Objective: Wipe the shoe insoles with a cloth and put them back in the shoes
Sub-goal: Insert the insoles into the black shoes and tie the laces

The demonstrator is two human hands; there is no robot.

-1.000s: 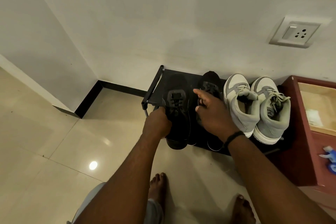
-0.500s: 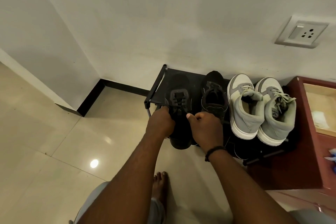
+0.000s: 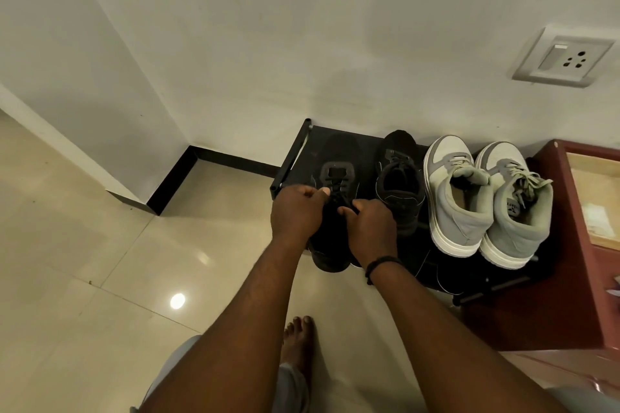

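A black shoe (image 3: 339,184) on a low black rack (image 3: 295,157) is gripped at its opening by the left hand (image 3: 297,213) and right hand (image 3: 372,228), fingers curled. The rack is set against a white wall (image 3: 302,27), over glossy beige floor tiles (image 3: 100,278).

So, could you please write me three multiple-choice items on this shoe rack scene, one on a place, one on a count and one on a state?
1. Where does the grey and white pair of sneakers stand on the shoe rack?
A. At the end nearest the red cabinet
B. At the end nearest the wall corner
C. On the floor in front of the rack

2. How many shoes stand on the rack's top shelf?
A. Two
B. Four
C. Six

3. What are the left hand and right hand doing?
A. Both hang idle above the floor
B. Both hold a cloth
C. Both grip the leftmost black shoe

Answers:
1. A, the pale pair sits beside the red cabinet.
2. B, two black and two grey and white shoes show.
3. C, the fingers of both hands curl at that shoe's laces and opening.
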